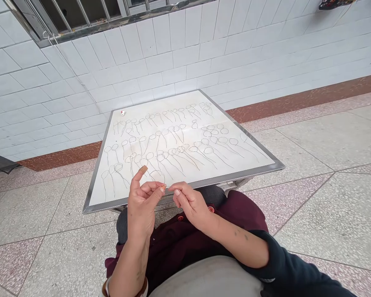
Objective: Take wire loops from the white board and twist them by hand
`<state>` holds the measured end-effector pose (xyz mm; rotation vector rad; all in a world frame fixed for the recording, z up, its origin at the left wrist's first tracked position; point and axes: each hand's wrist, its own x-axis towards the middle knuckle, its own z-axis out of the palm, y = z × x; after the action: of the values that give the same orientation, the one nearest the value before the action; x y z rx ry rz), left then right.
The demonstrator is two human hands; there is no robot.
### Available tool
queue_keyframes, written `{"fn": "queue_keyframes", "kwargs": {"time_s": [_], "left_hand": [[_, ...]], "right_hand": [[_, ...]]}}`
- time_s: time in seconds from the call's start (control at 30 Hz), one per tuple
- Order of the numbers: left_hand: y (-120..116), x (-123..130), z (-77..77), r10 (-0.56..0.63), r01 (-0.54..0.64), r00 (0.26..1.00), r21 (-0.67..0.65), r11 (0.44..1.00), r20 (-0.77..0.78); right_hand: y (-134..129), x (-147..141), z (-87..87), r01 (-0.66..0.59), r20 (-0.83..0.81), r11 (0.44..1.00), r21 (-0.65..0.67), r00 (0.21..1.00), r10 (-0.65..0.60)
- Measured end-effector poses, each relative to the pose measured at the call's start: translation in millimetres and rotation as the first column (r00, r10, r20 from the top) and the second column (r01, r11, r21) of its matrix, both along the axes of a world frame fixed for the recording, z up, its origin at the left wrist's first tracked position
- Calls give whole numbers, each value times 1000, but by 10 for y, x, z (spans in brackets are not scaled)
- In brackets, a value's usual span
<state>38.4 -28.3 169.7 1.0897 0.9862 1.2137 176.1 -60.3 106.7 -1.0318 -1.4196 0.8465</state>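
My left hand pinches a thin wire between thumb and index finger, just over the table's near edge. The thin wire bends into a loop that rises above those fingertips. The middle finger lies close behind, while another finger points up. My right hand is closed, thumb against curled fingers, its index fingertip almost meeting the left fingertips. Whatever lies inside the right fingers is hidden. Beyond both hands, rows of looped wires with long tails lie on the white tabletop.
A metal rim frames the table, which stands by a white tiled wall. A small white-and-red object sits at its far left corner. A barred window is above. Speckled floor tiles surround the table.
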Motion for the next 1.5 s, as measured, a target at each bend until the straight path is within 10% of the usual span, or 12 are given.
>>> {"fn": "queue_keyframes", "kwargs": {"time_s": [0.77,0.93,1.17,1.5], "left_hand": [[-114,118,-70,110,-117,991,85,990,78],[-105,66,-60,133,-124,990,135,983,-54],[-119,83,-58,90,-89,996,80,993,-5],[-70,71,-135,139,-132,984,72,989,-111]], "right_hand": [[-22,-70,21,-43,80,999,-33,996,46],[-21,-24,97,39,479,999,39,876,-53],[-29,-19,113,91,457,995,44,883,-101],[0,-3,77,119,718,950,290,628,-298]]}}
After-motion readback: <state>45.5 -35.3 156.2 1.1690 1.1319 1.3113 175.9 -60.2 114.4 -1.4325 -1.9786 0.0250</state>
